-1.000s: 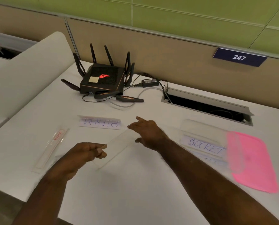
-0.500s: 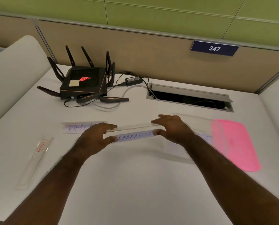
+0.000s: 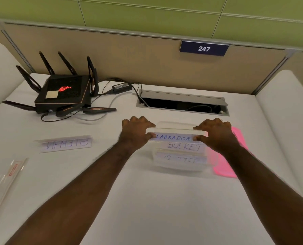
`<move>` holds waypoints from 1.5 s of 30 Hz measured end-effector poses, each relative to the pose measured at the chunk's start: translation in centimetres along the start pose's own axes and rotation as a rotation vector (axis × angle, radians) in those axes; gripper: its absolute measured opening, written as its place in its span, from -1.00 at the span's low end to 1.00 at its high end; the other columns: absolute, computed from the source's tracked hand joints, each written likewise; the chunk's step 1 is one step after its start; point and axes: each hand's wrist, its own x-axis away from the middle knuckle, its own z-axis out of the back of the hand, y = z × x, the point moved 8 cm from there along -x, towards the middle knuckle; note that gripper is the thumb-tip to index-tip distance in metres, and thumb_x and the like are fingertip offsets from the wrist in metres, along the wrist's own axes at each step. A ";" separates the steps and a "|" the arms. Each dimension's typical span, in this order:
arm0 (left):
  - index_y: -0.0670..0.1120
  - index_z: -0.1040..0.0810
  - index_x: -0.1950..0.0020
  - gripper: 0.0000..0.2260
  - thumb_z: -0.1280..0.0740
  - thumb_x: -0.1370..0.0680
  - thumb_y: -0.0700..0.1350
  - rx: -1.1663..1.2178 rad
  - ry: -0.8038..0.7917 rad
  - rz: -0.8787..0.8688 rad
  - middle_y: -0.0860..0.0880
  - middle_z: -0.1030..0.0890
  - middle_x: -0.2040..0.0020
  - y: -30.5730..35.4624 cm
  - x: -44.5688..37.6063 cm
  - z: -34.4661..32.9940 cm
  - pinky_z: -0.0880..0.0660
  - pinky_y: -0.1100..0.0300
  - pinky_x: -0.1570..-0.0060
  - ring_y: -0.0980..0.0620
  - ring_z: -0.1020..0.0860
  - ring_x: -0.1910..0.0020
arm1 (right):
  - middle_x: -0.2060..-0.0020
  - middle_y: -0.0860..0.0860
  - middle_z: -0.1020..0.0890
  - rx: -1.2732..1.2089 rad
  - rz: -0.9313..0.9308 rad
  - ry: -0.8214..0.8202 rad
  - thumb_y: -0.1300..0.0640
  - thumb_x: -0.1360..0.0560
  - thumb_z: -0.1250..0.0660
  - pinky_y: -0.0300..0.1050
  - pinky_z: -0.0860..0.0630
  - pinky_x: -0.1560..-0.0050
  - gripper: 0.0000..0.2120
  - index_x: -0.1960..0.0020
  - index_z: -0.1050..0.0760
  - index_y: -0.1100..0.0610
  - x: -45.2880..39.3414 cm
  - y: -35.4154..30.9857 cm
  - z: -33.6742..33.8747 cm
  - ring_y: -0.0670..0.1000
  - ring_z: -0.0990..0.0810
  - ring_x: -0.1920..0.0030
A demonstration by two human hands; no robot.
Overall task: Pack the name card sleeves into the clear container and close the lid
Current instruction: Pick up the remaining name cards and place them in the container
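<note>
Table: white table (image 3: 147, 200) in a cubicle, tan partition and green wall behind, a sign reading 247 (image 3: 204, 48) on the partition.
Background: black router (image 3: 64, 94) with antennas at far left, its adapter (image 3: 121, 87) and cables beside it, an open cable slot (image 3: 182, 104) behind the work.
Container: clear container (image 3: 179, 156) sits on the table at centre right, open; two sleeves already inside, the upper reading SOCKET, the lower too blurred to read.
Lid: pink lid (image 3: 224, 167) lies flat, just right of the container, touching or nearly so.
Sleeve in hand: LABRADOR sleeve (image 3: 173, 137) is held level over the container's far half, not yet seated.
Left hand: left hand (image 3: 135, 132) pinches the sleeve's left end, thumb below, fingers curled over the top.
Right hand: right hand (image 3: 216, 135) pinches the right end the same way.
Waiting: STEPHN sleeve (image 3: 66, 144) lies at left, well apart; a clear packet (image 3: 11, 175) with a red label sits near the left edge.
Risk, snag: the sleeve looks about as long as the container, so a tilted drop could catch an end on the rim.
Risk, slip: the plastic is probably slick, and an uneven release could let one end fall first and disturb the stack.
Risk, lid: sleeves lying crooked or proud of the rim would likely stop the lid seating.
Risk, shove: the light container may slide toward the lid if pressed sideways.
</note>
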 end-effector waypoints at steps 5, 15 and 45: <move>0.13 -0.52 -0.29 -0.61 -0.26 -0.52 0.23 -0.181 0.006 -0.022 0.09 -0.58 -0.24 3.6 -2.2 -1.8 -0.24 -0.01 -0.14 -0.05 -0.45 -0.19 | -0.19 -0.11 -0.62 0.086 -0.104 0.004 -0.33 -0.40 -0.32 0.05 -0.29 -0.14 -0.53 -0.23 -0.56 -0.14 0.6 3.0 -1.3 0.05 -0.48 -0.21; -0.05 -0.60 -0.17 -0.67 -0.33 -0.52 0.13 -0.446 -0.124 -0.089 -0.05 -0.66 -0.10 6.5 -3.9 -6.0 -0.19 -0.08 -0.28 -0.14 -0.42 -0.25 | -0.12 -0.05 -0.66 0.256 -0.044 -0.086 -0.28 -0.42 -0.34 0.06 -0.26 -0.18 -0.55 -0.20 -0.58 -0.06 -0.1 3.2 -4.3 0.08 -0.48 -0.19; -0.01 -0.61 -0.12 -0.73 -0.26 -0.45 -0.06 -0.321 0.255 0.206 -0.03 -0.61 -0.02 -7.5 0.0 0.1 -0.34 -0.03 -0.03 -0.10 -0.53 0.00 | -0.15 0.04 -0.61 0.108 0.126 0.292 0.04 -0.47 -0.29 0.07 -0.35 -0.01 -0.68 -0.21 -0.57 0.03 -7.6 -8.8 0.7 0.16 -0.56 -0.05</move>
